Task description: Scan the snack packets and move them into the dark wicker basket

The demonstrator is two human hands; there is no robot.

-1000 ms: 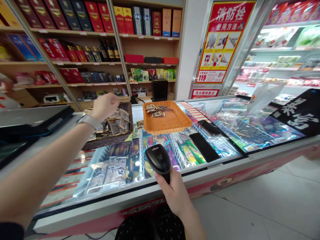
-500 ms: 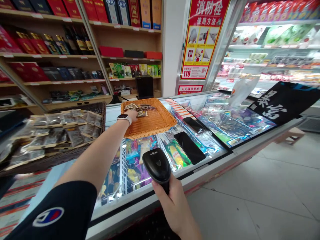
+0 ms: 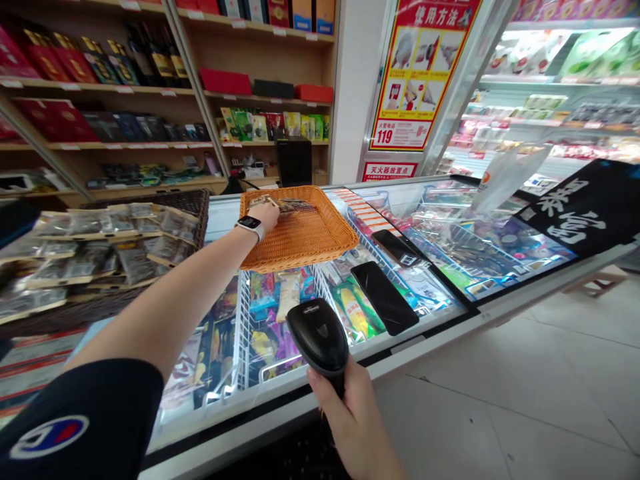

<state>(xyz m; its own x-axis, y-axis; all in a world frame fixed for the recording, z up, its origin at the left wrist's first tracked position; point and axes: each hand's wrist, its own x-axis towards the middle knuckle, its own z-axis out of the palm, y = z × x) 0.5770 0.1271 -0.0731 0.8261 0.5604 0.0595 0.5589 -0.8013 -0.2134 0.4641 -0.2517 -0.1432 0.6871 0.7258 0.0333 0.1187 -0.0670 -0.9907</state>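
Note:
My right hand [image 3: 353, 417] grips the handle of a black barcode scanner [image 3: 318, 338] and holds it over the front edge of the glass freezer lid [image 3: 450, 233]. My left hand [image 3: 264, 215], with a watch on the wrist, reaches into the far left corner of an orange wicker basket [image 3: 320, 233] and rests on the small snack packets [image 3: 290, 204] lying there. Its fingers are curled over the packets; whether they grip one is hidden. A dark wicker basket [image 3: 165, 247] full of similar packets stands to the left.
Two black phones [image 3: 384, 297] lie on the freezer glass right of the orange basket. A black banner with white characters [image 3: 580, 213] hangs over the freezer's right end. Shelves of boxed goods [image 3: 100, 100] stand behind, a chiller cabinet [image 3: 550, 87] at right, tiled floor below.
My left hand moved from the dark basket across to the orange basket and now rests on its packets. The scanner hand stayed nearly still while the view shifted right.

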